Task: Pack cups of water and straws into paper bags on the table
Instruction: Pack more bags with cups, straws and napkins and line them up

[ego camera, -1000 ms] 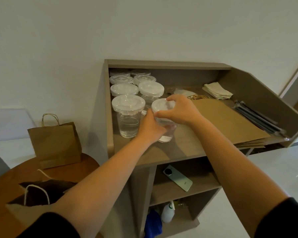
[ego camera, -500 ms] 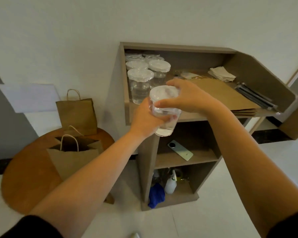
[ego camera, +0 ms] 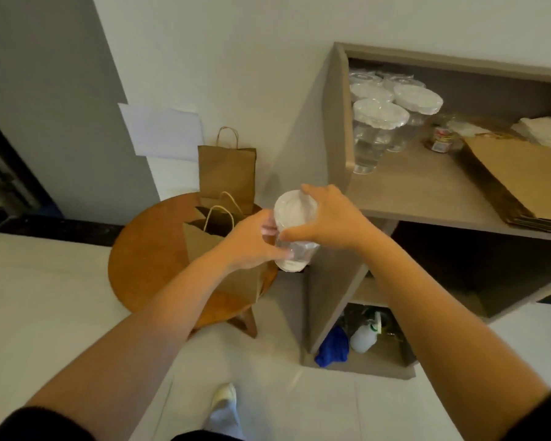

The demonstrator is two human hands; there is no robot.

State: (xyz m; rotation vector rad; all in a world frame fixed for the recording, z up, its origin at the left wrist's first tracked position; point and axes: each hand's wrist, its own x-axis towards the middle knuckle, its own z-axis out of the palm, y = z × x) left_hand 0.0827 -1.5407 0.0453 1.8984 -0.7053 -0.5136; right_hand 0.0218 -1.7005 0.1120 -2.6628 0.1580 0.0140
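The left hand [ego camera: 252,241] grips the side of a clear plastic cup of water with a white lid [ego camera: 295,237], fingers curled around its wall, while the right hand [ego camera: 326,219] clasps it from above, fingers spread over the lid and thumb down the side. The cup is held in the air, tilted a little, just right of an open brown paper bag with twisted handles [ego camera: 210,240] that stands on a round wooden table [ego camera: 140,259]. A second brown paper bag [ego camera: 226,173] stands upright behind it at the table's far edge, against the white wall. To the right is a grey-brown wooden shelf unit [ego camera: 411,192]; its top shelf carries more lidded clear cups of water [ego camera: 379,128], a stack of flat brown paper bags [ego camera: 516,179] and white napkins [ego camera: 544,132]. The bottom compartment holds a blue cloth [ego camera: 333,346] and a white bottle [ego camera: 363,337]. The unit's side panel stands close beside the table and the held cup.
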